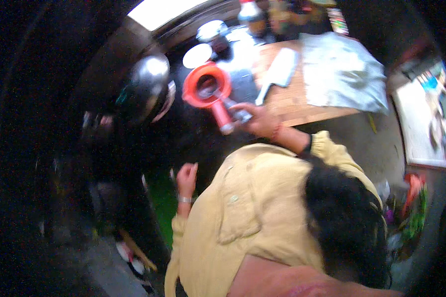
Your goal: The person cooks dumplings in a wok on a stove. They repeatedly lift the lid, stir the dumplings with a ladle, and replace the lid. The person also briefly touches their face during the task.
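Observation:
My right hand (258,119) reaches out over the counter and is closed around the grey handle of a utensil (230,105). The far end of this utensil dips into a small red-orange pot (223,83) with dark contents; motion blur hides what kind of utensil it is. The pot's red handle (220,115) runs toward me, just left of my fingers. My left hand (187,180) hangs low beside my yellow jacket, fingers loosely curled, with nothing visible in it. To the right, a cleaver (283,67) lies on a wooden cutting board (323,112).
A light cloth or plastic sheet (342,70) covers the board's right part. Behind the pot are a white lid or plate (197,55), a metal container (211,30) and a bottle (252,18). A large shiny metal pan (150,80) stands at left.

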A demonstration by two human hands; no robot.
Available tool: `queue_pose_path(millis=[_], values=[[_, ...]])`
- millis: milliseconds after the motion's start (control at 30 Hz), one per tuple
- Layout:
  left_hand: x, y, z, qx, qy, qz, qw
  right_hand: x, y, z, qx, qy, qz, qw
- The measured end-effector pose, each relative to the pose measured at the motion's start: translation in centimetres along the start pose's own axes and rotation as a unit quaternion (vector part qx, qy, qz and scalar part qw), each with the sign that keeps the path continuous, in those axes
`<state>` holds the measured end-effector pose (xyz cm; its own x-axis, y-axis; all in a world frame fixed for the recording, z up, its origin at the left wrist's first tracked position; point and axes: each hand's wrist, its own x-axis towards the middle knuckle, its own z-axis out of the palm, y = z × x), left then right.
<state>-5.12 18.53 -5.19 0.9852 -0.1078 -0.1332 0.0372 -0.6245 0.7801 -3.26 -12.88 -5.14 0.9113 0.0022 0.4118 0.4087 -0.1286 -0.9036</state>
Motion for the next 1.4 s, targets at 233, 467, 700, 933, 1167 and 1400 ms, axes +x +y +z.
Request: queue_pose_path(millis=[233, 467, 700, 933, 1167, 1400], values=[[5.5, 6.2, -8.6, 0.045, 0.125, 0.138, 0.982, 0.3, 0.2, 1.2, -0.001, -0.007, 0.091, 0.996], [13.9, 5.2, -17.0, 0.128, 0.213, 0.155, 0.956, 0.0, 0.1, 2.9, 0.058, 0.079, 0.124, 0.987], [18.4, -4.4, -22.3, 0.412, 0.054, -0.002, 0.909, -0.2, -0.5, 5.1, 0.009, 0.141, 0.126, 0.982], [16.2, -9.5, -21.9, 0.248, 0.023, 0.042, 0.967, -0.5, -0.4, 7.3, 0.038, 0.267, 0.204, 0.941], [14.4, -7.7, -21.4, 0.231, 0.028, 0.02, 0.972, 0.4, -1.4, 8.3, -0.043, 0.305, 0.108, 0.945], [13.9, -8.9, -22.2, 0.261, 0.038, 0.037, 0.964, 0.8, -2.1, 9.6, -0.101, 0.304, 0.102, 0.942]])
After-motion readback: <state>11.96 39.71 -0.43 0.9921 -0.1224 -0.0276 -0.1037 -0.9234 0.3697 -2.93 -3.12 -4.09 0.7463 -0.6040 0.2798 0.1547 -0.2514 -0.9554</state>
